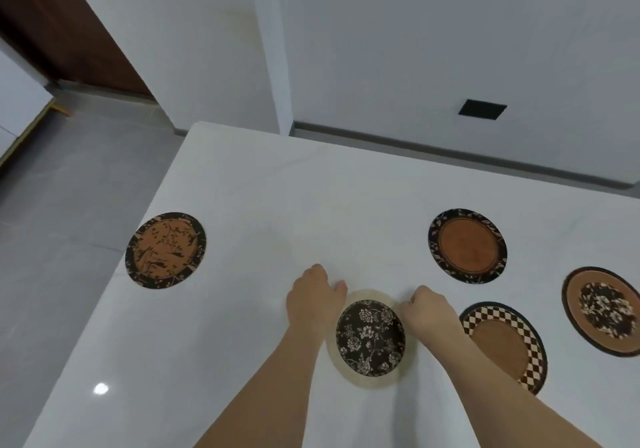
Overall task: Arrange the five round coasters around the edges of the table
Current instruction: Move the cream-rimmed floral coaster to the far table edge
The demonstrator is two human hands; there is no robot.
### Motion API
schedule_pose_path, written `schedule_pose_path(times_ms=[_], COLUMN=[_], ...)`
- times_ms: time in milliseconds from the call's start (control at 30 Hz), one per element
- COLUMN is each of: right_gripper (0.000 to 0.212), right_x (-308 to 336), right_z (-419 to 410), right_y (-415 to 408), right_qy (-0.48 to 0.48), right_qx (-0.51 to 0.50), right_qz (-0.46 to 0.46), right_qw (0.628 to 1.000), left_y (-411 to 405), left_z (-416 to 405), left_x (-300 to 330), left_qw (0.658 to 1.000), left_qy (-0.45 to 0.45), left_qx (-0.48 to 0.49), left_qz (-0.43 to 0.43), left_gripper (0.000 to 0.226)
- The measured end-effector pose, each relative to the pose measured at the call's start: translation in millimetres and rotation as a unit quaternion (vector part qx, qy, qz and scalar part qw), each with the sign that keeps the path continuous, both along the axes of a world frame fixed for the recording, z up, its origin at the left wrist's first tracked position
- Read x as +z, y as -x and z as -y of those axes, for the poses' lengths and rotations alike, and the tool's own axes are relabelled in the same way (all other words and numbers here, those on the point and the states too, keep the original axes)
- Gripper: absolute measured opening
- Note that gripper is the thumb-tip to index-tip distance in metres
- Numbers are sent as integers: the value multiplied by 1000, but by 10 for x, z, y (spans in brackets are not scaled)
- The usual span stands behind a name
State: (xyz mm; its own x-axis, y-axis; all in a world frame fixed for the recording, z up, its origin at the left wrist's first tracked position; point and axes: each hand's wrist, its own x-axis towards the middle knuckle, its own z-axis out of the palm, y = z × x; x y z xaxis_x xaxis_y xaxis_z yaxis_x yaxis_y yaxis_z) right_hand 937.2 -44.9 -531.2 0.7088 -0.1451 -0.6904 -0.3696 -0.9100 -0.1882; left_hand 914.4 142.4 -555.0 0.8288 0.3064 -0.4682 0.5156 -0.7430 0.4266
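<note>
Several round coasters lie on the white table (pixel 259 205). A cream-rimmed coaster with a black floral centre (pixel 370 338) sits in the middle near me. My left hand (pixel 313 297) grips its left edge and my right hand (pixel 427 312) grips its right edge. An orange coaster with a dark border (pixel 165 250) lies at the table's left edge. A brown coaster with a black leafy rim (pixel 467 246) lies to the right. A checkered-rim coaster (pixel 505 343) sits partly under my right forearm. A brown coaster with a floral centre (pixel 604 310) is at the far right.
The table's left edge drops to a grey tiled floor (pixel 69 205). A white wall (pixel 415 49) with a dark vent (pixel 482 109) stands behind the far edge. A brown door (pixel 52 24) is at the upper left.
</note>
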Motion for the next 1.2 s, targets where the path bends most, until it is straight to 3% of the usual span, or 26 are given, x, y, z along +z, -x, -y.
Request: schedule_pose_path(times_ms=[167,267,433,600,833,1100,1200], right_gripper=[21,6,17,9,9,17,22], right_x=[-85,-151,-242,-224,-161,-125,-125], right_z=[-22,17,74,138,-5,-209,-304], right_y=[103,111,142,198,178,-215,-470], right_qy=[-8,-31,-106,-141,-196,-266,-266], right_qx=[-13,-23,-75,-60,-83,-189,-197], right_qz=[-19,-15,-8,-1,109,12,44], right_qw=[1000,999,992,988,971,945,943], left_y=[65,67,59,207,355,-206,-615], left_z=[151,166,236,318,188,-144,-289], left_x=[-99,-138,-117,-67,-15,155,210], left_qw=[996,995,993,1000,988,971,966], left_qy=[-74,-76,-86,-1,55,129,137], left_qx=[-54,-59,-63,-9,143,183,188], left_qz=[-17,-27,-43,-4,-24,86,109], left_gripper=[44,46,46,10,12,18,18])
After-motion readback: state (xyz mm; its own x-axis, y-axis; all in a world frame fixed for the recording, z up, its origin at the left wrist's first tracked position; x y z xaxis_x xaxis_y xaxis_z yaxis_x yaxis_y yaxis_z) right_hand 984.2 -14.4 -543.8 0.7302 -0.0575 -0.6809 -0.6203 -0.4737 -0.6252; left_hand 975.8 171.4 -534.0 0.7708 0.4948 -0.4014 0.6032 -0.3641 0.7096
